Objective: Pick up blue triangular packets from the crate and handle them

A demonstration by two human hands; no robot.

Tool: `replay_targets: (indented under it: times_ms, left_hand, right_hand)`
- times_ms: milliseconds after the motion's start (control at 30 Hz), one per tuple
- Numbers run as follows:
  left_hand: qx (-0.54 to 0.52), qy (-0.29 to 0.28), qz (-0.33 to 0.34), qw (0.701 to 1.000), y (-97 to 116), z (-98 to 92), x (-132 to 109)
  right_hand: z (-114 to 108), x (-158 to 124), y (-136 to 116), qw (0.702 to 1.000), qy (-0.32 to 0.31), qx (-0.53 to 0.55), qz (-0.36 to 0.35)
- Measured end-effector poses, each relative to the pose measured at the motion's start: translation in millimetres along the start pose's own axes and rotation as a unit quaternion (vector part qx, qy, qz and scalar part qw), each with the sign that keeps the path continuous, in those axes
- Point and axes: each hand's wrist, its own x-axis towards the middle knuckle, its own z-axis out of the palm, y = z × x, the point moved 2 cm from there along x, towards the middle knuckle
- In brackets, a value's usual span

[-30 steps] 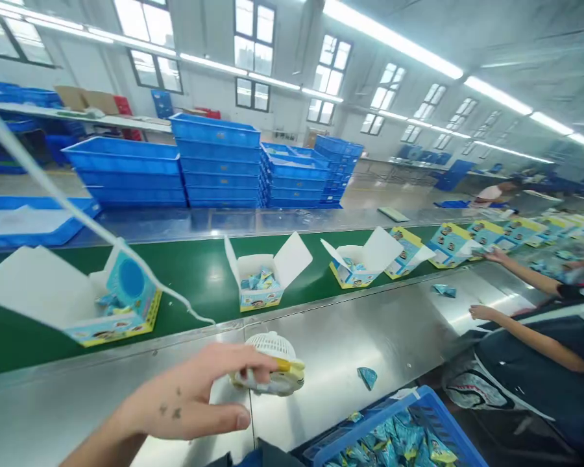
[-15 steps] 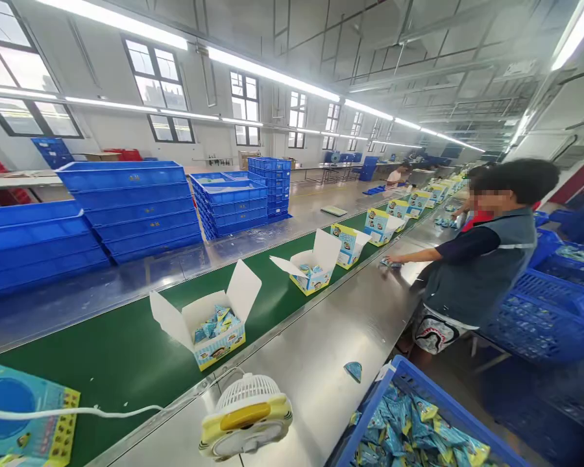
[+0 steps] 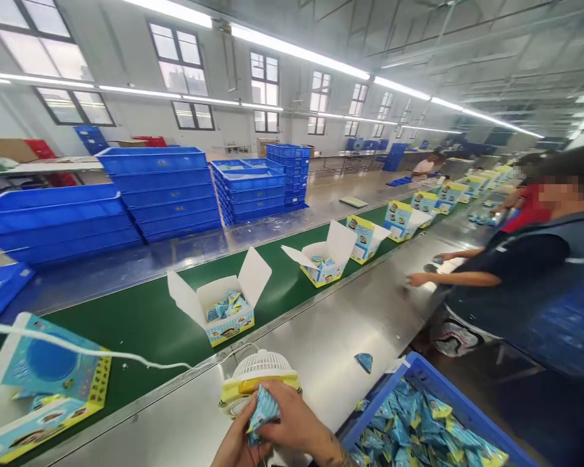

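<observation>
While I'm looking down the line through the head cam, both my hands sit low at the bottom edge. My left hand [image 3: 236, 444] and right hand [image 3: 296, 431] have their fingers pinched shut on one small blue packet [image 3: 263, 408], held between them just above the counter [image 3: 321, 331]. Right behind the packet is a little white-and-yellow fan [image 3: 259, 376], its white cord [image 3: 78, 350] running off left over the green belt [image 3: 136, 324]. Just right of my hands is a blue crate [image 3: 438, 381] full of the same packets, and one loose packet [image 3: 365, 361] lies on the counter near it. Nearest on the belt is an open box [image 3: 224, 314] with packets inside, with more boxes further down. A co-worker [image 3: 516, 279] stands to my right with one hand [image 3: 415, 280] on the counter, well apart from mine.
</observation>
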Motion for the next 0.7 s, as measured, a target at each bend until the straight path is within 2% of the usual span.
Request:
replay_targets:
  times_ms: [67, 133, 200, 267, 333, 400, 467, 533, 600, 667, 700]
  left_hand:
    - [-0.042, 0.039, 0.024, 0.998, -1.3, -9.8, -1.1]
    - [-0.052, 0.032, 0.072, 0.996, -3.4, -18.5, -1.2]
    - [-0.026, 0.023, 0.112, 0.993, -5.9, -23.4, -2.0]
    - [-0.005, 0.013, 0.143, 0.99, -6.1, -24.4, -8.2]
    - [-0.005, -0.012, 0.189, 0.982, -1.4, -23.0, -24.0]
    - [-0.001, -0.045, 0.243, 0.969, 8.5, -20.7, -48.4]
    - [0.028, -0.066, 0.301, 0.951, 22.6, -17.5, -74.1]
    - [0.075, -0.057, 0.352, 0.931, 38.4, -12.8, -91.4]
    - [0.108, -0.001, 0.375, 0.921, 51.8, -8.7, -95.5]
    - [0.112, 0.057, 0.366, 0.922, 58.4, -7.0, -90.3]
    - [0.109, 0.068, 0.358, 0.925, 58.7, -7.0, -86.6]
  right_hand:
    - [19.2, -3.6, 12.9, 1.0, -0.029, -0.004, 0.007]
    - [25.2, -5.5, 32.1, 0.998, -0.026, 0.045, 0.031]
    - [22.6, -3.2, 47.6, 0.992, 0.0, 0.119, 0.047]
    - [11.9, -1.6, 49.8, 0.974, 0.035, 0.217, 0.051]
    - [-8.9, -6.0, 33.6, 0.938, 0.061, 0.34, 0.037]
    - [-40.9, -15.7, 2.1, 0.895, 0.089, 0.438, -0.013]
    - [-78.2, -23.7, -34.4, 0.874, 0.111, 0.461, -0.106]
    - [-109.8, -23.2, -61.1, 0.864, 0.111, 0.457, -0.178]
    - [-130.6, -15.4, -67.3, 0.861, 0.131, 0.458, -0.179]
    - [-141.4, -9.6, -53.8, 0.856, 0.167, 0.472, -0.128]
    - [-144.0, -9.8, -43.0, 0.853, 0.177, 0.48, -0.102]
